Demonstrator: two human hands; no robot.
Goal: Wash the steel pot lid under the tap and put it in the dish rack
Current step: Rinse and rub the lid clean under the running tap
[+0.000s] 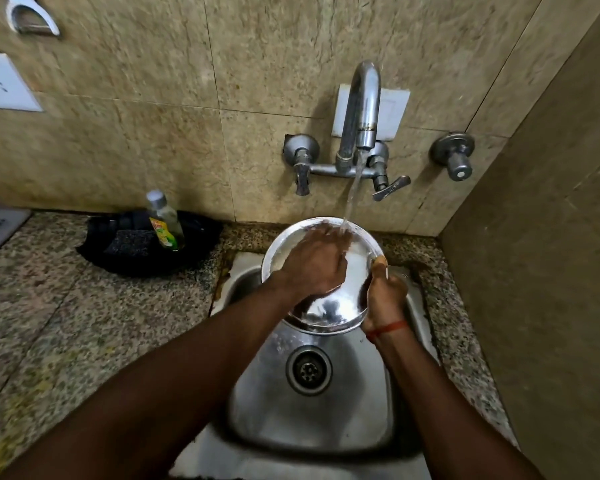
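Note:
The round steel pot lid (329,311) is held tilted over the steel sink (354,403), its far edge under the stream of water from the tap (362,109). My right hand (383,296) grips the lid's right rim, thumb on top. My left hand (314,263) lies flat on the lid's upper face, fingers spread toward the water, covering much of it. No dish rack is in view.
A black tray (118,251) holding a dark scrub pad (129,242) and a dish-soap bottle (163,221) sits on the granite counter (66,323) left of the sink. Tap handles (390,188) stick out from the tiled wall. A side wall (541,271) closes the right.

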